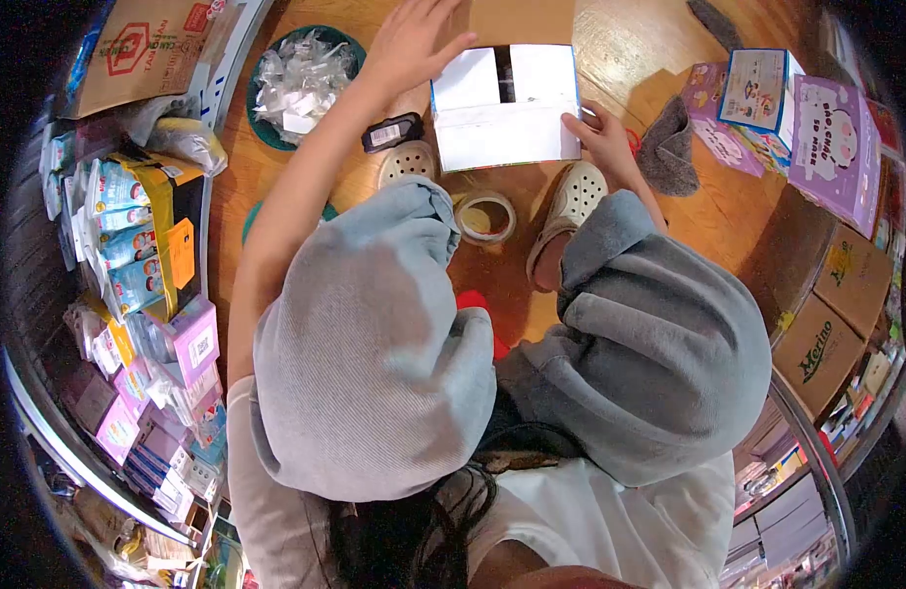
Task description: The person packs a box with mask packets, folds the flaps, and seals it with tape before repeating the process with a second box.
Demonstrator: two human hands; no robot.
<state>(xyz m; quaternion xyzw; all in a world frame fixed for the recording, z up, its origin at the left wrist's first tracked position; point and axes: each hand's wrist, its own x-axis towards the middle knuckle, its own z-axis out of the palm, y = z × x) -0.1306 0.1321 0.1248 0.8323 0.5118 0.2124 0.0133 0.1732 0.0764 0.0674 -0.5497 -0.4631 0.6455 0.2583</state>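
A small cardboard box (512, 137) with white flaps stands on the floor before my feet. Its white flaps are folded inward, with a dark gap between the upper two. A brown cardboard panel (524, 22) extends from its far side. My left hand (414, 49) is at the far left corner, fingers extended and thumb apart, close to the panel's edge; its fingertips are partly cut off by the frame's top. Along the box's right side, my right hand (605, 139) grips the edge, with a fingertip over the white front.
A green basin (256, 110) of clear plastic scraps stands left, beside a dark labelled pack (392, 132). A tape roll (484, 217) lies between my clogs. Purple boxes (834, 147) and a grey cloth (667, 152) are right. Merino cartons (816, 353) and packed shelves (129, 236) flank me.
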